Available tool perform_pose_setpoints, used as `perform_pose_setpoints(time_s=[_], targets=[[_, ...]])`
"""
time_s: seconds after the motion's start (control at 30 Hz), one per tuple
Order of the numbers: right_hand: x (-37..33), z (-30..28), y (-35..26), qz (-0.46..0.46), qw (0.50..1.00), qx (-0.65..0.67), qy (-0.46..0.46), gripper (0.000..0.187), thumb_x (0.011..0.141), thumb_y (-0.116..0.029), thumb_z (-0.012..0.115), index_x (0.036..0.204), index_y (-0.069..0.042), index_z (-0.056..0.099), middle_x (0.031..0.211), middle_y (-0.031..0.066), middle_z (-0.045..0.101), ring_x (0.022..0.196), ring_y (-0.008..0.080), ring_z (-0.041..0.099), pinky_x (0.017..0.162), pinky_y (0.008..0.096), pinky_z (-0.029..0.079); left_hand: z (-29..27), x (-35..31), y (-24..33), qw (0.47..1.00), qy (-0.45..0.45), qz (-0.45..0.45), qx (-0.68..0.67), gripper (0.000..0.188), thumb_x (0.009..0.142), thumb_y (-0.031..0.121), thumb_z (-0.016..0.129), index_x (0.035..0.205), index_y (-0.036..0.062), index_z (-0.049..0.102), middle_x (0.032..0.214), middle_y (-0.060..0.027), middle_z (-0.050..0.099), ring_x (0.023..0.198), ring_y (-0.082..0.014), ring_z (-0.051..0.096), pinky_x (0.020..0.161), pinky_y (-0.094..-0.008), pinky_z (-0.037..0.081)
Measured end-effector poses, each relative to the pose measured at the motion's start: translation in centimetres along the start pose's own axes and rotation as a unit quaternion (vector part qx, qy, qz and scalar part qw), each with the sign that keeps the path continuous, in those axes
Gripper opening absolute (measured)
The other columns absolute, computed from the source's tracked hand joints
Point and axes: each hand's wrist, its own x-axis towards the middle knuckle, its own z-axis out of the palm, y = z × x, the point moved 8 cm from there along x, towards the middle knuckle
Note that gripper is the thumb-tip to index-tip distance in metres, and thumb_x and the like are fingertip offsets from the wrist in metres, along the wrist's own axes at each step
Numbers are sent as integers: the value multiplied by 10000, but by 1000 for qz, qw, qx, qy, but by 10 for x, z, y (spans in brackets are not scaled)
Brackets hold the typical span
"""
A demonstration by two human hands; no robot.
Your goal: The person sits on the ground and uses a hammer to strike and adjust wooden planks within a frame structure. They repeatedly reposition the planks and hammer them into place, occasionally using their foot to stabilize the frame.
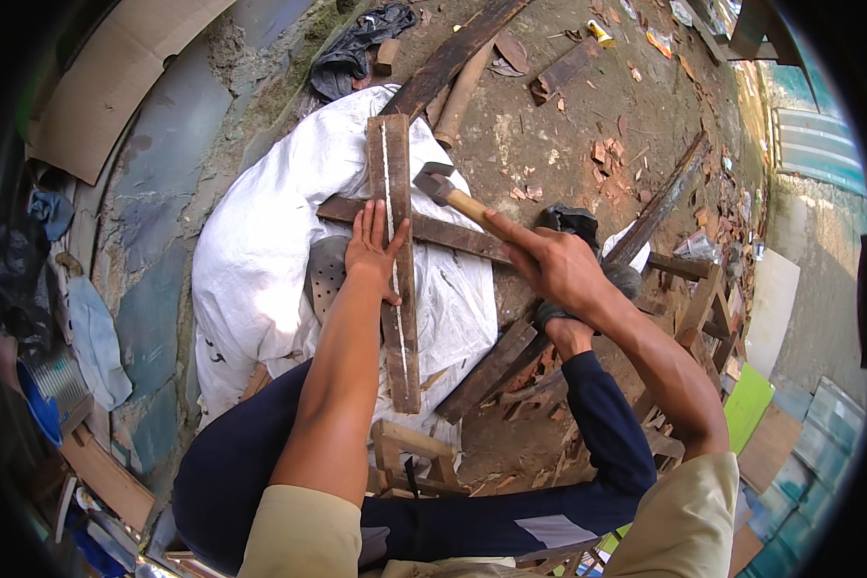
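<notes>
My left hand lies with fingers spread on a long dark wooden plank that has a white stripe along its length. Beneath this plank a second wooden piece runs crosswise, and the two overlap near my fingertips. In my right hand, closed around the wooden handle, is a hammer. Its dark metal head is raised just right of the striped plank. A bulky white sack spreads out under the wood. Beside my left hand shows part of a grey perforated shoe.
A dark beam and a round pole lie beyond the sack. Another long beam slants at the right, near broken brick pieces and a wooden frame. A small wooden stool-like frame stands close to me. Cardboard leans at the left.
</notes>
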Motion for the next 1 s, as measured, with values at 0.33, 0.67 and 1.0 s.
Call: perform_pose_setpoints(time_s=[0.33,0.67,1.0], targets=[[-4,48,4,42,984,-132,-110,477,990,-313,558,1461,-255,509,602,157,624,508,344,622,477,468,485,2,1,1,1000,4,5,13,1474,640,800,726,1574,162,-219,1607,-314,-202,1475,-477,-242,1176,-576,-134],[-36,75,40,35,970,-156,-183,559,986,-260,581,1521,-294,423,611,158,581,533,343,604,535,480,486,-1,7,10,1000,16,21,5,1486,638,793,735,1565,160,-240,1602,-313,-221,1469,-476,-259,1171,-577,-146],[-40,60,25,28,995,-90,-30,548,995,-256,514,1526,-235,381,607,162,623,525,347,637,479,494,482,-3,4,8,1000,10,19,3,1493,631,804,726,1568,126,-218,1593,-333,-216,1467,-479,-260,1177,-570,-142]])
